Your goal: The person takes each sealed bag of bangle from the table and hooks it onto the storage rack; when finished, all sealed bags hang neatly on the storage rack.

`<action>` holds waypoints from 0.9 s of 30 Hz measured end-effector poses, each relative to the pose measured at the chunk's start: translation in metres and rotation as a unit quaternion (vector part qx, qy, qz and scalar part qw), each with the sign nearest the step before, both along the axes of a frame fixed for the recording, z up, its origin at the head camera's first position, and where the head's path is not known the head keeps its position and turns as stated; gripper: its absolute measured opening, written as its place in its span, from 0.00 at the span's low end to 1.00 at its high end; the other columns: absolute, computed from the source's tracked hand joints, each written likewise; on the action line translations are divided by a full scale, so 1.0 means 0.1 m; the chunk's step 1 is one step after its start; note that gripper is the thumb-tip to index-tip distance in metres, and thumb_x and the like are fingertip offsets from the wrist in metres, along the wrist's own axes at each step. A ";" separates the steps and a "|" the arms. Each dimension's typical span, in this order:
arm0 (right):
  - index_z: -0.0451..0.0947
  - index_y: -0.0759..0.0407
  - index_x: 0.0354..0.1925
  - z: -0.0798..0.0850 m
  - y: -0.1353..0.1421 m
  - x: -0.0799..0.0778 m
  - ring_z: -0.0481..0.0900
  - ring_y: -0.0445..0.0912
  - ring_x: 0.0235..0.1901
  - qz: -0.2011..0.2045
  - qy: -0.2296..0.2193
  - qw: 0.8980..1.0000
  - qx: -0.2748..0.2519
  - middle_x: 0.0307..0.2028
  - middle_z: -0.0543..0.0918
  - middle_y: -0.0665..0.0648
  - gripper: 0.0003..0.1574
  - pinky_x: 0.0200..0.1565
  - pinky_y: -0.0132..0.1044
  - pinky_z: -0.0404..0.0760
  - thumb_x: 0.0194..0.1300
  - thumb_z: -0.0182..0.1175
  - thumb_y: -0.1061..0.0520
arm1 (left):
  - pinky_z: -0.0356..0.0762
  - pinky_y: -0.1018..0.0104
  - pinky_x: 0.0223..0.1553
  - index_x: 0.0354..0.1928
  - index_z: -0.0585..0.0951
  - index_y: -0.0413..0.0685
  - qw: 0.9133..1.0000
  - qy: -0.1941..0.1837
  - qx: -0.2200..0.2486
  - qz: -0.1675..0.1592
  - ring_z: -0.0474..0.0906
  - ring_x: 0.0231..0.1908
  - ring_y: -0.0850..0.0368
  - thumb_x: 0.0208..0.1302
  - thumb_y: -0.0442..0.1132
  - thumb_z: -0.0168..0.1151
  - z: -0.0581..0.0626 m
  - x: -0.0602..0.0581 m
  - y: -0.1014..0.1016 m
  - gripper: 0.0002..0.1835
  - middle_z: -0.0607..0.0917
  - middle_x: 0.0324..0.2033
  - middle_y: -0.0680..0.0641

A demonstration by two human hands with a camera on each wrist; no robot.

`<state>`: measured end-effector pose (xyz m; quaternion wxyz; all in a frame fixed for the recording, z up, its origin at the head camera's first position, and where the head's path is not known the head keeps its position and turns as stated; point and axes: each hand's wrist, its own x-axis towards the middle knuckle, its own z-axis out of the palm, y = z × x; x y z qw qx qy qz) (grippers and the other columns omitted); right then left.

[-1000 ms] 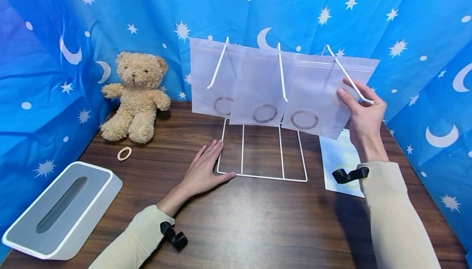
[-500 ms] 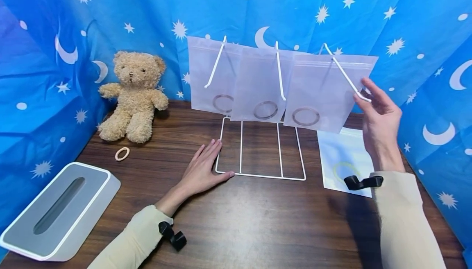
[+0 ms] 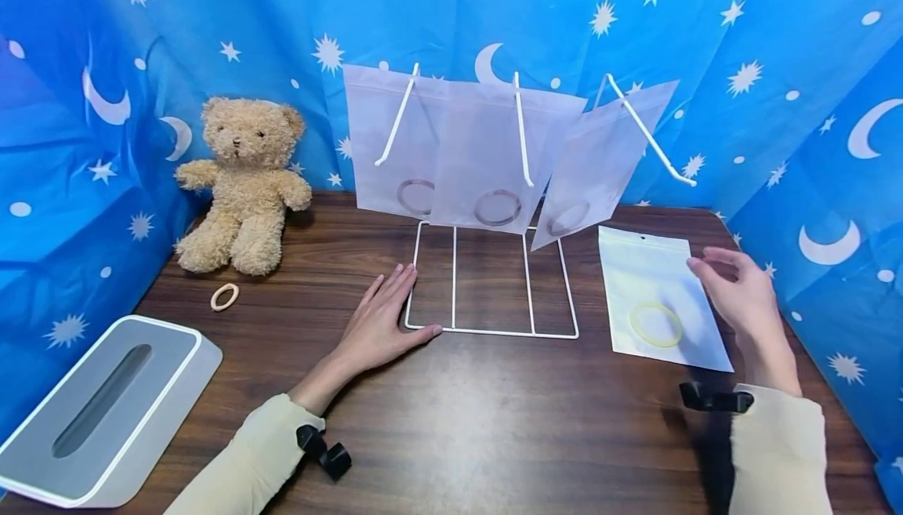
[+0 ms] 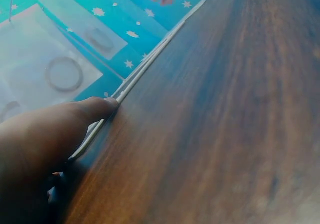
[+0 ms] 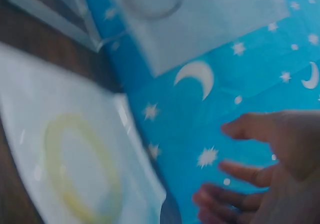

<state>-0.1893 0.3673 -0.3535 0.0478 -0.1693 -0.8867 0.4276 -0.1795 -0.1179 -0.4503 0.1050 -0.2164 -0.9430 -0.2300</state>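
Observation:
A white wire rack [image 3: 494, 332] stands on the table, its base flat and three prongs jutting up and forward. From each prong hangs a frosted zip bag with a dark ring inside; the right bag [image 3: 592, 162] is turned at an angle. My left hand [image 3: 377, 319] rests on the table, fingers and thumb touching the base's left corner; the thumb [image 4: 97, 107] lies on the wire. My right hand [image 3: 748, 303] holds nothing, fingers parted, at the right edge of a loose zip bag [image 3: 635, 272]. This bag lies flat with a yellow ring [image 5: 82, 169] inside.
A teddy bear [image 3: 247, 186] sits at the back left, with a small pale wooden ring [image 3: 224, 297] in front of it. A grey tissue box [image 3: 169, 405] stands at the front left. A blue star-patterned curtain [image 3: 451, 13] closes off the back and sides.
My right hand has let go of the right hanging bag and moved down beside the loose bag. The hanging bag has swung round on its prong. My left hand stays at the rack base.

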 end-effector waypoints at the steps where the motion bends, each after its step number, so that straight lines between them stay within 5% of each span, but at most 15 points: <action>1: 0.52 0.66 0.74 -0.04 0.01 -0.01 0.59 0.70 0.66 0.004 -0.033 0.998 0.050 0.70 0.57 0.74 0.51 0.59 0.66 0.67 0.70 0.49 0.33 | 0.42 0.52 0.72 0.73 0.60 0.38 1.000 0.000 0.000 0.001 0.50 0.73 0.50 0.56 0.74 0.57 0.00 0.00 0.00 0.55 0.61 0.73 0.44; 6: 0.49 0.77 0.70 -0.25 0.07 -0.05 0.53 0.76 0.60 0.008 -0.117 0.978 0.171 0.63 0.55 0.84 0.56 0.57 0.70 0.62 0.69 0.50 0.33 | 0.42 0.51 0.72 0.73 0.60 0.38 1.000 -0.004 0.000 0.001 0.49 0.73 0.50 0.57 0.73 0.57 0.01 0.01 0.00 0.55 0.60 0.73 0.44; 11: 0.56 0.80 0.66 -0.41 0.12 -0.06 0.52 0.74 0.56 0.010 -0.098 0.971 0.216 0.57 0.58 0.85 0.55 0.55 0.69 0.59 0.66 0.57 0.35 | 0.42 0.52 0.72 0.74 0.60 0.38 1.000 -0.007 0.000 0.002 0.49 0.73 0.50 0.57 0.73 0.58 0.02 0.01 0.01 0.55 0.60 0.73 0.44; 20: 0.63 0.77 0.63 -0.46 0.13 -0.10 0.54 0.72 0.58 0.004 -0.058 0.981 0.187 0.57 0.64 0.81 0.43 0.57 0.67 0.56 0.67 0.62 0.46 | 0.43 0.52 0.72 0.73 0.60 0.38 1.000 -0.001 -0.003 -0.001 0.50 0.73 0.49 0.58 0.72 0.58 0.03 0.01 0.00 0.54 0.60 0.73 0.43; 27: 0.67 0.65 0.66 -0.45 0.18 -0.10 0.57 0.68 0.60 -0.010 -0.021 0.997 0.072 0.63 0.61 0.76 0.33 0.53 0.66 0.64 0.65 0.63 0.60 | 0.43 0.51 0.72 0.73 0.60 0.38 1.000 0.000 -0.004 0.001 0.50 0.73 0.50 0.57 0.72 0.58 0.01 0.01 -0.01 0.54 0.61 0.73 0.43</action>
